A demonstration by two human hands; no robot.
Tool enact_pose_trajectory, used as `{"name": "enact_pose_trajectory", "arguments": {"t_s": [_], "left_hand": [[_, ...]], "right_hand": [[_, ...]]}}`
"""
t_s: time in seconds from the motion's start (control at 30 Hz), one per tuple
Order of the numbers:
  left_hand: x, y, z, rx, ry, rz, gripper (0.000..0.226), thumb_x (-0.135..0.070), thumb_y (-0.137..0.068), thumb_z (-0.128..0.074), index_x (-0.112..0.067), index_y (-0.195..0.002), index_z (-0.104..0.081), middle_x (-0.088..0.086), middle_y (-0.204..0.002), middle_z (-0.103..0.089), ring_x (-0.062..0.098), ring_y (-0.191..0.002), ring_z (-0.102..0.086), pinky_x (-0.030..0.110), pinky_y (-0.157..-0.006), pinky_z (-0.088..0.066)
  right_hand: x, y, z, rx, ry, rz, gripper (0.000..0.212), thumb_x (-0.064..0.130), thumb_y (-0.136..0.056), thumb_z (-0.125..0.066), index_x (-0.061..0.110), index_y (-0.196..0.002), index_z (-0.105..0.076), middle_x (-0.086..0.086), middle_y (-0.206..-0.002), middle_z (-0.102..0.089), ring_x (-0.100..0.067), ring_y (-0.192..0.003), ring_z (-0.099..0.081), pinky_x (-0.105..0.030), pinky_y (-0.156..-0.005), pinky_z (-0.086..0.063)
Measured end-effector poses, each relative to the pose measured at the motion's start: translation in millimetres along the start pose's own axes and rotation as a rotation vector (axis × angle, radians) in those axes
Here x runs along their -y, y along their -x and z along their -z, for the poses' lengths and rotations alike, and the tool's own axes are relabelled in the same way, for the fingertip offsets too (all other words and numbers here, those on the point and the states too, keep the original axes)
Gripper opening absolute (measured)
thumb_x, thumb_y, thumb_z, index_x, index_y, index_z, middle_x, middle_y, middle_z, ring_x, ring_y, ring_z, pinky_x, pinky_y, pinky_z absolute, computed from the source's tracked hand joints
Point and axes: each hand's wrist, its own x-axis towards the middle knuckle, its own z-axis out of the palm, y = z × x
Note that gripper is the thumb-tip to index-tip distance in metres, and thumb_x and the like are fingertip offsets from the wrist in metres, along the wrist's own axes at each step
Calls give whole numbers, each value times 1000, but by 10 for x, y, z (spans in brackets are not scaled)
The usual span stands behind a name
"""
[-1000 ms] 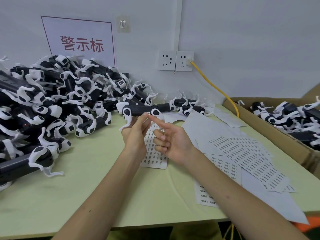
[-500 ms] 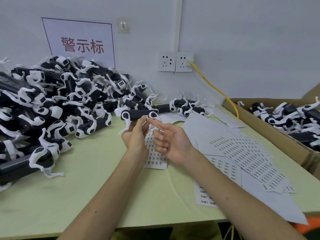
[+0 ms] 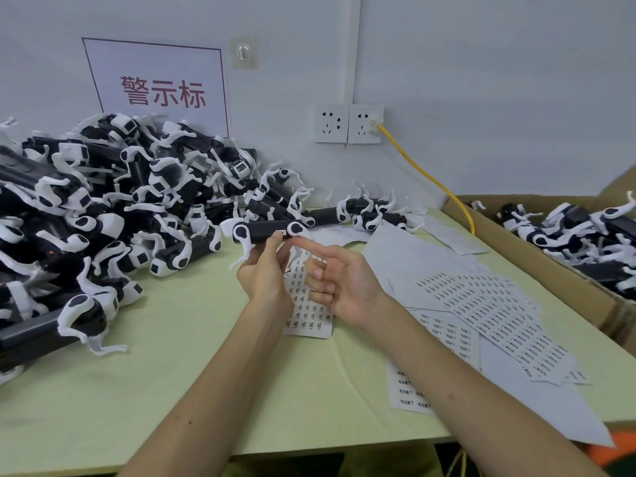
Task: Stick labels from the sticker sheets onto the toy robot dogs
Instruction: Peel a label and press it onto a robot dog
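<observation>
Toy dog (image 3: 263,230) in left hand (image 3: 266,275), label (image 3: 281,232) unreadable

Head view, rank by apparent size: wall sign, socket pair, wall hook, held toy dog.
1. wall sign
2-3. held toy dog and socket pair: they look about alike, and the dog is nearer the camera, so unranked
4. wall hook

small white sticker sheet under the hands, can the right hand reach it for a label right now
Probably yes: the right hand holds nothing and hovers just above the small white sticker sheet, with nothing between them.
</observation>
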Motion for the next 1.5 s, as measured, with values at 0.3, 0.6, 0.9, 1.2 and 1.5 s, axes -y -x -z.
{"name": "enact_pose_trajectory", "arguments": {"t_s": [0.3,0.6,0.9,1.2,1.5], "left_hand": [[-51,-6,-36,52,-65,86,9,-13,-96,-63,-10,-88,-66,4,-89,-69,12,-76,-72,25,-79,-53],[-26,97,-35,407,-221,119,21,-18,-100,-68,-5,-116,-70,6,-109,-76,19,-102,-74,26,-94,-56],[-24,-15,30,346,-392,9,20,-23,-97,-73,-3,-101,-73,9,-92,-70,14,-88,-68,20,-85,-57],[64,21,37,466,-801,-160,11,-16,-97,-70,-21,-101,-79,-11,-96,-79,-6,-85,-70,12,-74,-49],[41,5,48,368,-857,-266,21,-10,-98,-59,-20,-101,-77,-11,-101,-75,1,-95,-66,7,-68,-45]], "right_hand": [[61,-14,79,-384,215,282,21,11,-93,-56,13,-97,-76,2,-60,-41,-10,-50,-26,-21,-45,-23],[96,-21,50,-469,499,364,26,29,-97,-66,27,-123,-69,11,-117,-68,3,-107,-63,-26,-96,-48],[103,-25,81,-385,695,329,24,39,-97,-67,31,-119,-69,6,-112,-71,-7,-102,-66,-24,-75,-57],[403,60,413,-561,47,86,32,40,-97,-66,8,-102,-67,-23,-105,-70,-29,-91,-69,-30,-72,-59],[854,468,1005,-601,-553,575,49,45,-104,-48,11,-139,-54,-14,-136,-63,-34,-114,-70,-40,-93,-56]]}}
